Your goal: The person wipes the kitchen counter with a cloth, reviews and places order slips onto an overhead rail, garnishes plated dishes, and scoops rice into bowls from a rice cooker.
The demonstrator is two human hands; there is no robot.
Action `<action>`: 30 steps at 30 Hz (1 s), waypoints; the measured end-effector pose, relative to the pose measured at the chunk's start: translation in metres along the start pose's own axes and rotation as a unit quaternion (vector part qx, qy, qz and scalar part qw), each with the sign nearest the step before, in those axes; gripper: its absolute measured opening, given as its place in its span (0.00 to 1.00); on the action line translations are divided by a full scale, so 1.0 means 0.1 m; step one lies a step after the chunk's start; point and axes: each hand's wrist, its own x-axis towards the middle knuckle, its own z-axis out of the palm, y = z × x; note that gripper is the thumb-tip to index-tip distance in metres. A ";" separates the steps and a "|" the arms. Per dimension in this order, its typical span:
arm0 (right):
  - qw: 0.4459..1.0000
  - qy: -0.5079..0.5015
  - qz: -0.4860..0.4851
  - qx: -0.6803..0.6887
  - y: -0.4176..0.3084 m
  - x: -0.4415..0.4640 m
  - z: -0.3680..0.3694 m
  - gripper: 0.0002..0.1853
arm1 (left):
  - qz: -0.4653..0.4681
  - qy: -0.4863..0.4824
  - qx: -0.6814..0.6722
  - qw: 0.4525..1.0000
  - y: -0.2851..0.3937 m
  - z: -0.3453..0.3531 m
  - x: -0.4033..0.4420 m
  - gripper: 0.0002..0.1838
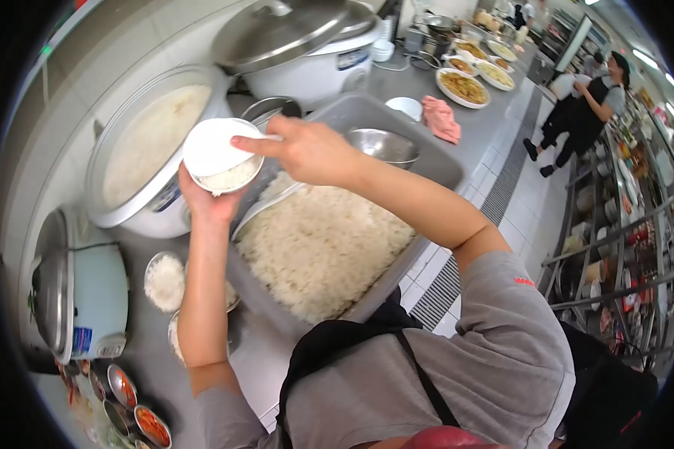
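A small white bowl (256,166) with rice in it rests in my left hand (206,198), whose fingers wrap round it from below. My right hand (305,148) grips the handle of a white rice paddle (213,146). The paddle's flat blade lies over the bowl and covers part of the rice (232,176). Below and to the right of both hands is a large grey tub (442,168) full of cooked rice (322,247). A white utensil (266,202) lies at the tub's left side, partly on the rice.
An open rice cooker (97,213) stands at left, a lidded one (299,75) behind. Filled rice bowls (165,282) sit near my left forearm. A metal bowl (382,147) is in the tub; a pink cloth (442,120) lies beyond. Two people (591,112) stand in the right aisle.
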 end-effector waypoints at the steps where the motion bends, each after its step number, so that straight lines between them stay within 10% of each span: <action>1: 1.000 -0.001 0.009 -0.005 0.08 -0.11 -0.06 0.33 | -0.017 -0.002 0.011 1.000 -0.10 0.05 0.03 0.30; 6: 0.948 0.114 0.132 0.266 0.87 -0.65 -0.21 0.17 | -0.030 -0.050 0.010 0.998 -0.79 0.46 0.33 0.27; 8: 0.795 -0.032 0.377 0.475 1.13 -0.91 -0.64 0.27 | -0.030 -0.056 0.005 0.998 -1.30 0.76 0.50 0.26; 12: 0.707 0.010 0.406 0.579 1.94 -1.67 -0.75 0.25 | -0.034 -0.036 0.026 0.998 -2.42 1.41 0.86 0.25; 14: 0.525 0.135 0.479 0.691 2.21 -1.96 -0.93 0.23 | -0.067 -0.038 0.032 0.996 -2.88 1.63 1.10 0.24; 16: 0.526 0.186 0.481 0.676 2.52 -2.22 -0.99 0.22 | -0.125 -0.036 0.164 0.978 -3.25 1.76 1.38 0.21; 18: 0.524 0.220 0.502 0.652 2.93 -2.52 -0.78 0.23 | -0.123 -0.105 0.398 0.903 -3.43 1.79 1.80 0.16; 22: 0.464 0.212 0.519 0.685 3.56 -2.70 -0.44 0.23 | 0.279 -0.173 0.831 0.450 -3.48 1.55 2.72 0.15; 26: 0.436 0.248 0.575 0.646 4.21 -2.42 -0.05 0.23 | 0.081 -0.101 0.917 0.376 -3.52 1.36 3.09 0.14; 28: 0.427 0.224 0.586 0.651 4.52 -2.22 0.14 0.24 | -0.142 -0.057 0.880 0.449 -3.53 1.37 3.00 0.11; 30: 0.429 0.247 0.589 0.639 4.83 -2.10 0.46 0.24 | -0.074 -0.057 0.904 0.417 -3.56 1.16 3.09 0.10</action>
